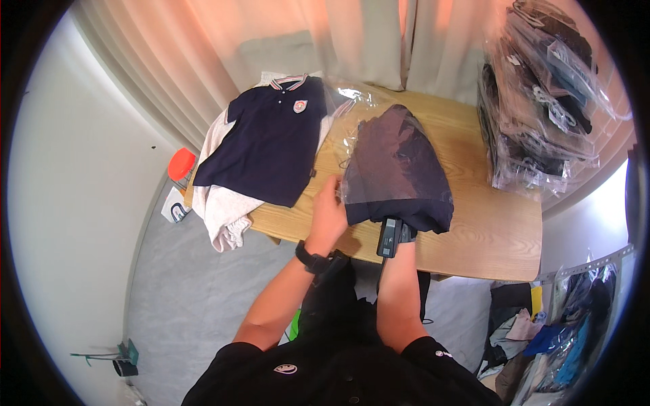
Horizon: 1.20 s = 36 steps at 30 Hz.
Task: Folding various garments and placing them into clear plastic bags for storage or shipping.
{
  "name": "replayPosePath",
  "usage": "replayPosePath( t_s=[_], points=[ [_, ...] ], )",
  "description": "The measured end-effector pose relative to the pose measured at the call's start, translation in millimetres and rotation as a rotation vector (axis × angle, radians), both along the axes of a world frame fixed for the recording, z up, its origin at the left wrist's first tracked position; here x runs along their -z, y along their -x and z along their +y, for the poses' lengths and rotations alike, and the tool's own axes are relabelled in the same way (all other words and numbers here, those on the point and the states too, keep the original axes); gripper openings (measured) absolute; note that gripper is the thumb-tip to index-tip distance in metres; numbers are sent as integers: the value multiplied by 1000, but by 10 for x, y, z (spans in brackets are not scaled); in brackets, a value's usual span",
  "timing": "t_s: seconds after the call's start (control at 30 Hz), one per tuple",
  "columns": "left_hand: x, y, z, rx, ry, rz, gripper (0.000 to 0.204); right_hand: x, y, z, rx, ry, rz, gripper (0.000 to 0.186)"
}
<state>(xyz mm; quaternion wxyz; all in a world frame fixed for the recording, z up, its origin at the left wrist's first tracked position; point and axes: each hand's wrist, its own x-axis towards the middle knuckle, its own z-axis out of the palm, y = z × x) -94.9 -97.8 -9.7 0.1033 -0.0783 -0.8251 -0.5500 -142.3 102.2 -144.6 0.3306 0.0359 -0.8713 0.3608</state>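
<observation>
A bunched dark garment (406, 183) tapers upward right of the frame's centre, mostly inside a clear plastic bag (374, 145), its lower edge uncovered.

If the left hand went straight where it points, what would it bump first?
Probably the clear plastic bag over the dark garment; the left hand is right beside its edge, though depth is unclear.

White wall (74, 169) left, grey floor (183, 284). Pale curtains (369, 47) behind wooden worktop (497, 237), pinkish-orange glow near top. Perforated metal rail (589, 264) lower right, brighter patch above.
</observation>
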Motion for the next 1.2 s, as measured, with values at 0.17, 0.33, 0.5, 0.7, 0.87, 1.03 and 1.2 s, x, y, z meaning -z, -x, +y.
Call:
replayPosePath(
  t_s=[0.17, 0.33, 0.5, 0.7, 0.87, 1.03, 1.2],
  points=[
    [94, -40, 88, -44, 110, 225, 39, 68, 201, 103, 16, 15, -3, 44],
    [483, -93, 37, 64, -192, -131, 54, -139, 884, 16, 43, 26, -42, 44],
    [498, -260, -159, 98, -601, -405, 69, 404, 280, 163, 26, 36, -94, 43],
    [530, -386, -223, 192, -694, -415, 74, 507, 618, 10, 40, 50, -128, 43],
    [506, -362, -371, 301, -958, -539, 75, 665, 624, 348, 58, 60, -151, 42],
    [484, -198, -243, 384, -861, -564, 74, 857, 295, 363, 124, 66, -139, 42],
    [180, 259, 545, 464, -666, -571, 86, 516, 944, 1797, 229, 75, -148, 41]
  ],
)
